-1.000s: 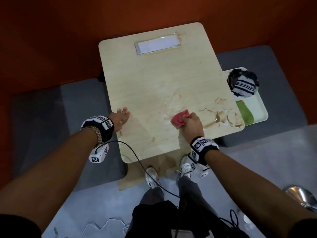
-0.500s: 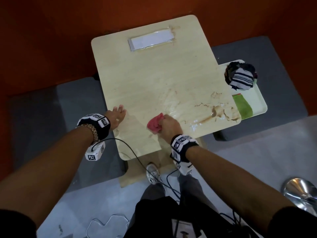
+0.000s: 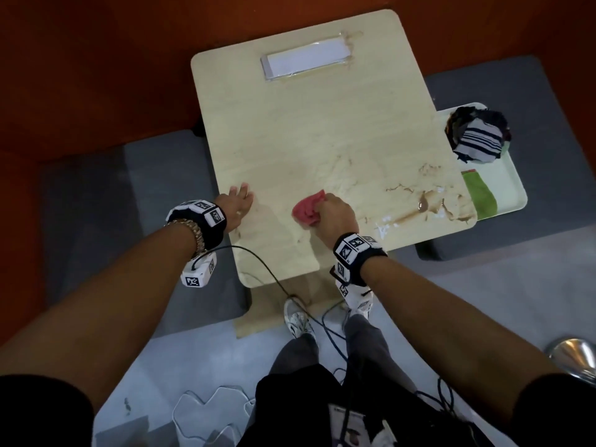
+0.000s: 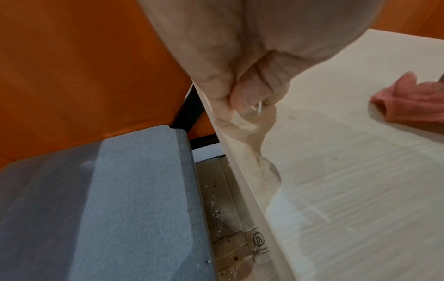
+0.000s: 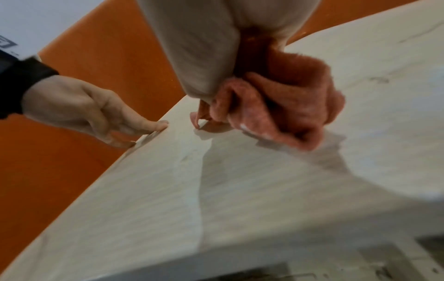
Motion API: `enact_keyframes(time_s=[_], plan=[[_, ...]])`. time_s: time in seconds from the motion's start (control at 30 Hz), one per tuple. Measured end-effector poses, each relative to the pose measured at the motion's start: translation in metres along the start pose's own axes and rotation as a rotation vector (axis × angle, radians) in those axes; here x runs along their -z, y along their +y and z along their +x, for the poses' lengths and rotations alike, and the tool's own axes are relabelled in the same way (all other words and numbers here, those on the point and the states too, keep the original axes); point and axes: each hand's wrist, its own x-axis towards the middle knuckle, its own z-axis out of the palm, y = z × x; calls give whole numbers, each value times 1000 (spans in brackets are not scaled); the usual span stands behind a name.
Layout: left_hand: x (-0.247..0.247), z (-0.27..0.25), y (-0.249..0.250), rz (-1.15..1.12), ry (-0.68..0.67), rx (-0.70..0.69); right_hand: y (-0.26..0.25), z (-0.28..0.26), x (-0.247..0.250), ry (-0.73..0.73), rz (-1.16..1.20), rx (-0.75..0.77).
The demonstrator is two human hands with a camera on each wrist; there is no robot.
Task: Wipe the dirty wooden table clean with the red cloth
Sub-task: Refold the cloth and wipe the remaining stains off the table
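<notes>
The pale wooden table [image 3: 322, 124] carries brown smears and a small puddle [image 3: 422, 206] near its right front corner. My right hand [image 3: 337, 214] grips the bunched red cloth [image 3: 308, 209] [image 5: 283, 112] [image 4: 408, 106] and presses it on the tabletop left of the stains. My left hand [image 3: 238, 206] [image 5: 96, 112] rests on the table's left edge, fingers straight on the top; in the left wrist view the fingers [image 4: 242, 98] curl over the rim.
A white label under clear film [image 3: 304, 58] lies at the table's far end. A pale tray [image 3: 506, 188] on the right grey seat holds a green cloth [image 3: 479, 195] and a striped bundle [image 3: 479, 137]. Another grey seat [image 3: 129, 204] is on the left, with cables by my feet.
My right hand has dragged the red cloth leftward across the front of the table, away from the brown stains. The left hand stayed on the left edge.
</notes>
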Motion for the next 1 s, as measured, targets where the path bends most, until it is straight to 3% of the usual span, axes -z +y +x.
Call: enact_keyframes(time_s=[0.07, 0.23, 0.3, 0.4, 0.5, 0.63, 0.7, 0.87, 0.93, 1.0], plan=[[-2, 1, -3, -26, 0, -11, -12, -10, -6, 14, 25, -7], [-1, 1, -2, -24, -8, -14, -34, -52, -18, -219, -19, 228], [1, 1, 0, -3, -3, -9, -19, -26, -6, -166, -64, 208], [0, 0, 3, 5, -31, 18, -1, 7, 8, -25, -59, 62], [-1, 1, 5, -6, -33, 26, -14, -5, -3, 6, -22, 26], [-4, 4, -1, -86, 29, 15, -33, -55, -22, -223, -12, 219], [-4, 5, -4, -81, -2, -16, -29, -44, -11, -275, -80, 272], [-6, 6, -4, 15, -14, -10, -14, 18, 13, -48, -24, -17], [-4, 5, -3, 1, -23, -10, -23, 11, 8, -18, 28, -41], [-3, 5, -6, -14, -18, -15, -29, -14, -1, -95, 78, 28]])
